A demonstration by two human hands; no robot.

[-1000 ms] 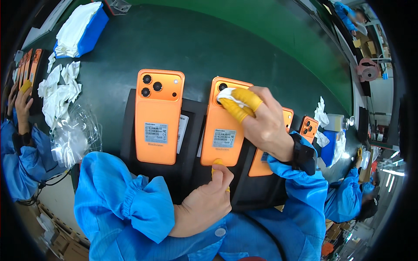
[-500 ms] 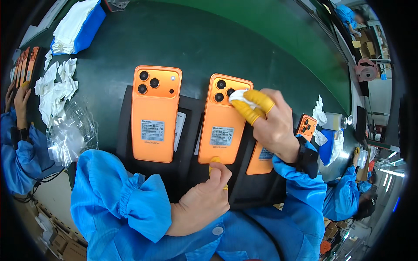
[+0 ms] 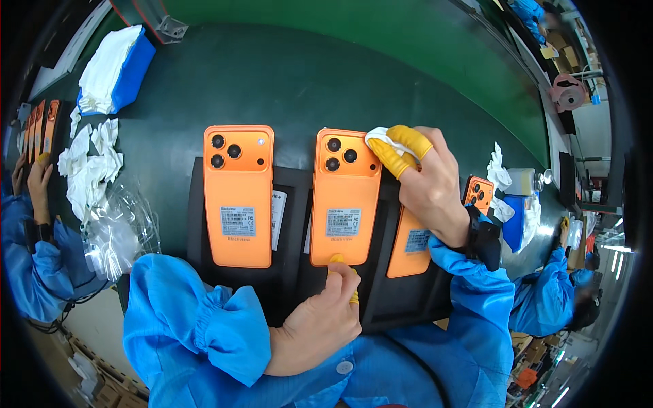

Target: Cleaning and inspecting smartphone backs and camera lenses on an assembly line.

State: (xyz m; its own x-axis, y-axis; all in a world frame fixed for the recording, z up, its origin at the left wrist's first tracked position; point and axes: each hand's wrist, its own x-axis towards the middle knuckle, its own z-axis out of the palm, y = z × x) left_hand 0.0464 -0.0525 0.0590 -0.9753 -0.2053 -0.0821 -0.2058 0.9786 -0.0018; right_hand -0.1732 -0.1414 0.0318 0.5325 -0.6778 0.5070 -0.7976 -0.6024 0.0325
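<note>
Three orange phones face down on black trays, side by side on the dark green counter [image 3: 286,75].

Middle phone [image 3: 345,197]: lies flat, camera cluster at the far end, label near the lower half. Left hand [image 3: 320,325] pressed against its near edge, yellow-capped fingertip touching the bottom rim, fingers curled, nothing enclosed in the palm. Right hand [image 3: 425,180] at the far right corner of the same phone, yellow-capped fingers pinched shut on a small white cloth [image 3: 381,138], cloth touching the phone just beside the camera lenses.

Left phone [image 3: 239,196]: untouched, flat on its black tray [image 3: 196,204], a white slip poking out along its right edge.

Right phone [image 3: 410,238]: mostly covered by the right wrist, only its lower half with label showing.

Blue sleeves on both forearms; dark band on the right wrist.

Far left: pile of crumpled white wipes [image 3: 88,163], clear plastic wrappings [image 3: 115,228] just below, blue-and-white stack [image 3: 112,71] beyond. Co-workers' blue sleeves at both edges.
</note>
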